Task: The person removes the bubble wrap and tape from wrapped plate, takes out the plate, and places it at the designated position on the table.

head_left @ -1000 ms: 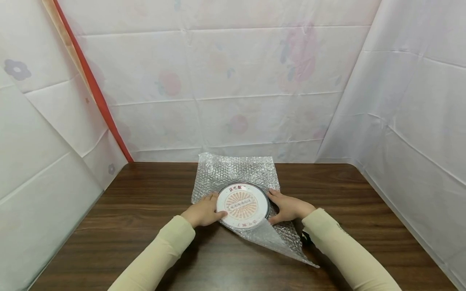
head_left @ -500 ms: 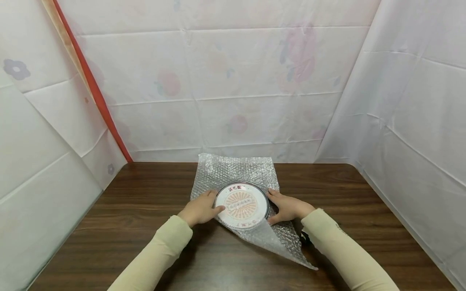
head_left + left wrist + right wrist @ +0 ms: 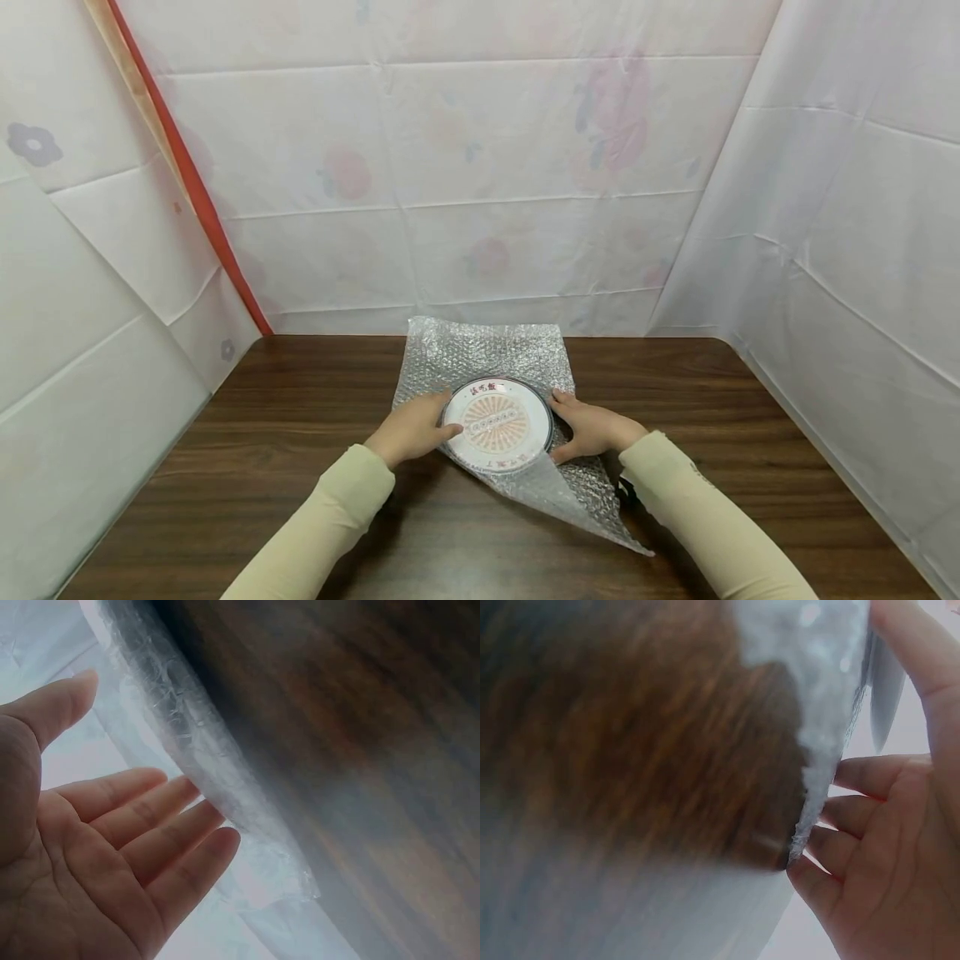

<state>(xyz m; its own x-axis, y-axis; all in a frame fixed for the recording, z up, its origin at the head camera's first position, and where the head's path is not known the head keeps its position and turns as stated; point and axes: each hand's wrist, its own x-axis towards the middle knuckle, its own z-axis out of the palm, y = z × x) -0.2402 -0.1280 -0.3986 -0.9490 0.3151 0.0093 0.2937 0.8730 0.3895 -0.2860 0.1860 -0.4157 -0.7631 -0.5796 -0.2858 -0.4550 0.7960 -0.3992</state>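
Note:
A round white plate (image 3: 491, 421) with a red sunburst, red lettering and a dark rim lies face up on a sheet of bubble wrap (image 3: 487, 348). One corner flap of the wrap folds over the plate's near edge. My left hand (image 3: 412, 428) is at the plate's left side, its thumb over the rim. In the left wrist view its fingers (image 3: 184, 844) extend loosely beside the wrap's edge. On the opposite side, my right hand (image 3: 592, 427) spreads thumb and fingers along the rim. Its fingertips (image 3: 821, 877) meet the wrap's edge in the right wrist view.
A dark wood-grain table (image 3: 300, 400) lies under everything. Pale patterned sheeting (image 3: 480, 183) encloses its back and sides, with a red strip (image 3: 202, 200) running down the back left corner. The wrap's pointed corner reaches toward the table's front right.
My left hand has shifted slightly left and its fingers have moved back along the rim. The plate has slid a little to the left. My right hand has barely moved.

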